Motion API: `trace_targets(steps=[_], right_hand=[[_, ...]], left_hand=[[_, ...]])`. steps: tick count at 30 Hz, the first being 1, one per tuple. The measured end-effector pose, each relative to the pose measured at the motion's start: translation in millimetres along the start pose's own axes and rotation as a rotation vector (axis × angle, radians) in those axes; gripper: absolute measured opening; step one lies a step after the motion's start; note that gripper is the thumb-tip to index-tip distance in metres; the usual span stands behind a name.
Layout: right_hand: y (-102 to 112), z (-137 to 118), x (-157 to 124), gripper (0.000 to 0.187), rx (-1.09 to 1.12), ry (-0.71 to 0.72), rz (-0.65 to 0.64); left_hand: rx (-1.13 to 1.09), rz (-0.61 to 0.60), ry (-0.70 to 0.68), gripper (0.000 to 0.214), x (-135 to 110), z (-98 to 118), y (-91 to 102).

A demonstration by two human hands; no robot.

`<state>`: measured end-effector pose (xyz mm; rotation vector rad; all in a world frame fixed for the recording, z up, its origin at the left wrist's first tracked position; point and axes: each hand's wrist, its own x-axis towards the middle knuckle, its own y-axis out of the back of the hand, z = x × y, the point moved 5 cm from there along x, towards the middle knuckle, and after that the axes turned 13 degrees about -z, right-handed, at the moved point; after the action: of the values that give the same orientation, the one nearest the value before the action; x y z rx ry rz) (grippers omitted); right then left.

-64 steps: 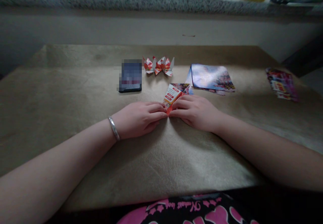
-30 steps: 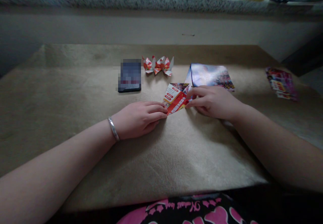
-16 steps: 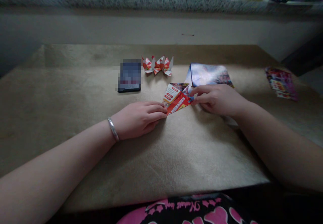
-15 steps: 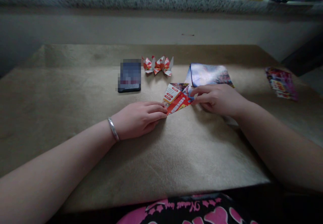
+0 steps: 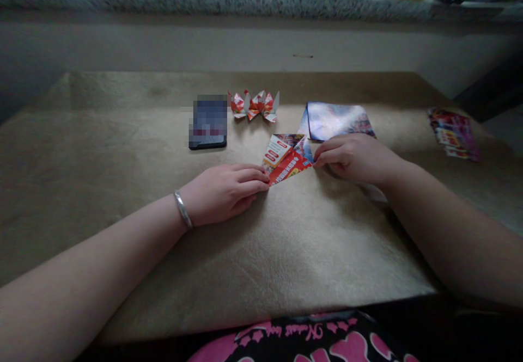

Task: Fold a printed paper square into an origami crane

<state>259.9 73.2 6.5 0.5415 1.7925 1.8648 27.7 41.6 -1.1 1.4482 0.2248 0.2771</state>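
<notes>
A folded piece of red and white printed paper (image 5: 286, 160) lies flat on the tan table (image 5: 122, 149) between my hands. My left hand (image 5: 223, 192), a silver bangle on its wrist, rests with fingers together and their tips pressing the paper's near left corner. My right hand (image 5: 355, 158) is curled, its fingertips pinched on the paper's right corner. A finished folded paper figure (image 5: 255, 105) in the same red and white stands farther back.
A dark phone (image 5: 207, 122) lies left of the folded figure. A stack of glossy printed sheets (image 5: 339, 120) sits behind my right hand. More printed paper (image 5: 451, 132) lies at the table's right edge. A speckled ledge (image 5: 229, 2) with several objects runs along the back.
My right hand slid from the paper's near corner outward to its right corner, exposing a red flap along the crease. My left hand stayed pressed on the near left corner.
</notes>
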Motion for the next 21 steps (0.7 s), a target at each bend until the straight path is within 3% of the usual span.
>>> trace_targets(steps=[7,12,16,21], right_hand=[[-1,2,-3,0.029,0.035,-0.014,0.028],[0,-3,-2,0.024,0.101,-0.110,0.170],[3,-23,7,0.030,0.146,0.041,0.242],[0,-46,18,0.032,0.142,0.142,0.158]], left_hand=[[0.019,0.003,0.002,0.027,0,0,-0.2],[0.071,-0.001,0.008,0.027,1,1,-0.1],[0.087,-0.010,0.015,0.029,2,0,1.0],[0.168,0.017,0.067,0.030,2,-3,3.6]])
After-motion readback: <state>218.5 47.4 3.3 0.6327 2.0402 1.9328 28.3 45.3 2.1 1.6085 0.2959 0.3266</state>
